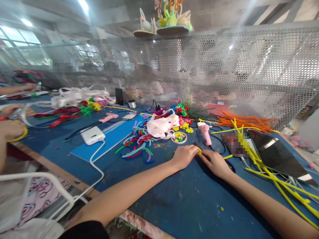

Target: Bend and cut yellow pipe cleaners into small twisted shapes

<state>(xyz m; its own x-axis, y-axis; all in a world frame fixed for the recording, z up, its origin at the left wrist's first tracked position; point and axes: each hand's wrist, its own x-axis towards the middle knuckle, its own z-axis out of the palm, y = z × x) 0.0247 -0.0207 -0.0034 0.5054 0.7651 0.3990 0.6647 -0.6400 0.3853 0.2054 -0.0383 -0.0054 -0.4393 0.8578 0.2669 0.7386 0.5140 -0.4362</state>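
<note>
Over the blue tabletop, my left hand and my right hand meet at the fingertips. Pinched between them is a small yellow piece, which looks like a bit of pipe cleaner; the fingers cover most of it. A thin dark shape shows at the fingertips, too small to name. Just beyond my hands lie a pink glue gun and a round roll of tape. Yellow flower shapes lie behind the roll.
Long yellow pipe cleaners cross a dark glass-like panel at right, with orange pipe cleaners behind. Coloured short pieces, white ribbon and a white box with a cable lie left. Another person's arm reaches in.
</note>
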